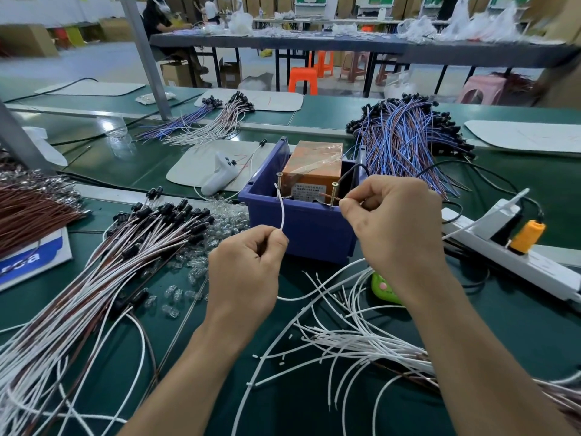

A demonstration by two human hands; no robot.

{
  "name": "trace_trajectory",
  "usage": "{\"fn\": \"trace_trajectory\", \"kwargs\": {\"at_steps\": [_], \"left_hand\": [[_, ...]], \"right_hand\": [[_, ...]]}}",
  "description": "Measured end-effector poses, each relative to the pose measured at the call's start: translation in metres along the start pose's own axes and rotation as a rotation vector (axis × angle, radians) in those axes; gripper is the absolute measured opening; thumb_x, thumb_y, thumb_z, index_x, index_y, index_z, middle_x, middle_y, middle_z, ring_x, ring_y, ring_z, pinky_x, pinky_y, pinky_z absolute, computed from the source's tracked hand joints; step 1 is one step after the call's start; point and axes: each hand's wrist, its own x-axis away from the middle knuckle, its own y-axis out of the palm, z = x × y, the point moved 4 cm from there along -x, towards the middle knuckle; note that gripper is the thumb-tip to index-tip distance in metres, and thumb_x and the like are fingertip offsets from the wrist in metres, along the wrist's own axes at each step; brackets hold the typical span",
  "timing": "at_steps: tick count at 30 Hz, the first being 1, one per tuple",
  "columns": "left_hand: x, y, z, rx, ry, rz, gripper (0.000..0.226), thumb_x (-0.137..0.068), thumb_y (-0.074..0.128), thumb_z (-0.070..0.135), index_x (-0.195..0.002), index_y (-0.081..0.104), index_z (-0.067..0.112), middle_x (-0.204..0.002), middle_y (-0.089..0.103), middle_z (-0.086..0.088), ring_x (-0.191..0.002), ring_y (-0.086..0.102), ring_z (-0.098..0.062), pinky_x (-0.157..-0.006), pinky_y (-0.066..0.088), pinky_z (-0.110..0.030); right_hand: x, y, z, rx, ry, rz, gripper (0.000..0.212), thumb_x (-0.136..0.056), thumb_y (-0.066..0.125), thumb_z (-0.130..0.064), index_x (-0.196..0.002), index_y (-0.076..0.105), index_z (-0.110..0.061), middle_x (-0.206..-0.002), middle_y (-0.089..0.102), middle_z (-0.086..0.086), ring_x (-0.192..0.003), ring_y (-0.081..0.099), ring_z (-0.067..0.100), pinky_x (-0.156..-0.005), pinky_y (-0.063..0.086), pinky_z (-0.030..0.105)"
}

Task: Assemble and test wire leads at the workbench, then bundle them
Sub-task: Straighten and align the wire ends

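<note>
A thin white insulated wire [283, 212] pinched in the left grip [248, 269], arcing up to a brass screw [278, 181], brown wire end [329, 197] pinched in the right grip [396, 221] against a second brass screw [334, 191], blue plastic bin [301, 228] just beyond.

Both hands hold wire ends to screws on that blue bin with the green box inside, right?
No: the head view shows the box in the blue bin is orange, not green. The left hand holds a white wire to the left screw, the right hand a brown wire to the right screw.
</note>
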Motion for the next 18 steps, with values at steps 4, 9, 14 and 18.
{"fn": "trace_trajectory", "kwargs": {"at_steps": [4, 9, 14, 18], "left_hand": [[-0.0002, 0.0002, 0.0009, 0.025, -0.003, -0.006, 0.021, -0.094, 0.064, 0.030, -0.075, 0.070, 0.025, -0.048, 0.048, 0.004, -0.044, 0.036, -0.005, -0.044, 0.032, -0.021], [-0.0004, 0.0001, 0.0019, 0.052, -0.003, -0.005, 0.016, -0.093, 0.063, 0.031, -0.079, 0.071, 0.028, -0.047, 0.047, 0.004, -0.042, 0.035, -0.004, -0.043, 0.030, -0.016], [-0.0001, -0.0006, 0.0023, 0.061, -0.014, -0.004, 0.017, -0.091, 0.063, 0.032, -0.077, 0.070, 0.027, -0.043, 0.042, 0.012, -0.042, 0.034, -0.005, -0.044, 0.029, -0.015], [0.0016, -0.0016, 0.0025, 0.078, -0.026, 0.002, 0.023, -0.089, 0.063, 0.031, -0.070, 0.069, 0.019, -0.044, 0.040, 0.007, -0.043, 0.031, -0.005, -0.044, 0.029, -0.017]], "right_hand": [[0.0002, -0.0002, -0.0005, 0.006, 0.004, 0.003, 0.014, -0.081, 0.082, -0.024, -0.069, 0.074, -0.023, -0.048, 0.057, -0.016, -0.045, 0.052, 0.002, -0.053, 0.040, 0.018], [-0.0006, -0.0006, -0.0006, 0.011, 0.015, -0.006, 0.016, -0.082, 0.081, -0.025, -0.068, 0.073, -0.024, -0.047, 0.055, -0.017, -0.048, 0.054, 0.000, -0.052, 0.035, 0.012], [0.0006, -0.0003, -0.0015, 0.023, 0.013, -0.003, 0.015, -0.081, 0.082, -0.024, -0.068, 0.073, -0.022, -0.048, 0.057, -0.015, -0.046, 0.052, 0.002, -0.054, 0.040, 0.019], [0.0012, -0.0029, -0.0037, 0.022, 0.023, -0.013, 0.016, -0.081, 0.081, -0.022, -0.067, 0.073, -0.022, -0.048, 0.058, -0.015, -0.048, 0.056, 0.004, -0.052, 0.037, 0.009]]}}
